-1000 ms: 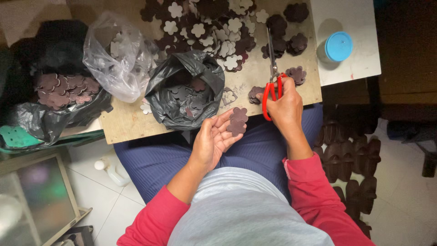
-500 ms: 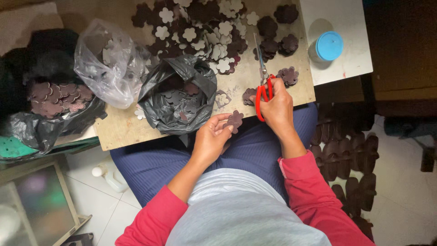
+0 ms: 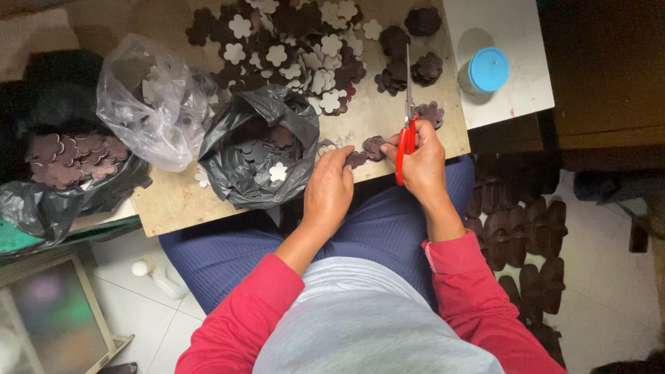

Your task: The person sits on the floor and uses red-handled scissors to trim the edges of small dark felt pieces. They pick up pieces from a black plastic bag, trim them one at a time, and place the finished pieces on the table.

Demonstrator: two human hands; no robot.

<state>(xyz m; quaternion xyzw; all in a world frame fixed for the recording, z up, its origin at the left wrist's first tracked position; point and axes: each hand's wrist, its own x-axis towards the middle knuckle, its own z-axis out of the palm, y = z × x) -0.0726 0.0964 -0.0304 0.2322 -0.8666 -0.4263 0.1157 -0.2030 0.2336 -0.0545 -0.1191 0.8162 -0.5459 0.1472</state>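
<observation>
Wooden desk (image 3: 388, 118) is strewn with flower cutouts. Red scissors (image 3: 406, 135) are gripped in closed right hand (image 3: 422, 163), blades pointing away. A dark flower piece (image 3: 366, 151) is pinched by left hand (image 3: 329, 187) fingers at the desk edge, steadied beside the scissors. A black bag (image 3: 260, 149) lies alongside.

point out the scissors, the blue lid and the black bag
scissors (image 3: 406, 138), head view, on the red handle in the right hand
blue lid (image 3: 489, 69), head view, on the lid's top
black bag (image 3: 235, 142), head view, on its crumpled left wall
</observation>
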